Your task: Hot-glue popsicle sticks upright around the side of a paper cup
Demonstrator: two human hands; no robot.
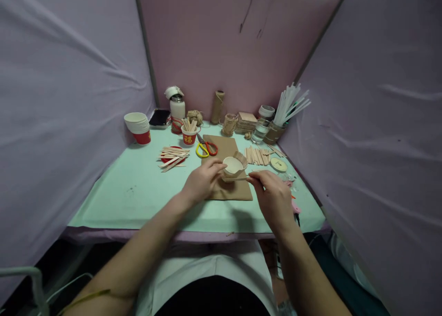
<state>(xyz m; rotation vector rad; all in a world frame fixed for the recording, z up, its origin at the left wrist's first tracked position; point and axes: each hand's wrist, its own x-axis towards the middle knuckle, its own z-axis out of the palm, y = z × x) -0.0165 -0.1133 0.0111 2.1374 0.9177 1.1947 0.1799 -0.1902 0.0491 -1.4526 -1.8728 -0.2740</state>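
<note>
Above a sheet of brown cardboard, my left hand grips a pale paper cup by its left side, thumb at the rim. Short wooden strips stand along the cup's far right edge. My right hand pinches the right end of a flat wooden craft stick, which lies crosswise against the near side of the cup. Whether the stick touches the cup I cannot tell. Red and yellow handled scissors rest on the cardboard's far left edge.
Craft sticks lie piled at left, with more in a row at right. Stacked paper cups, a stick-filled cup, twine, a water glass and white glue sticks stand behind. A pink tool lies beside my right wrist.
</note>
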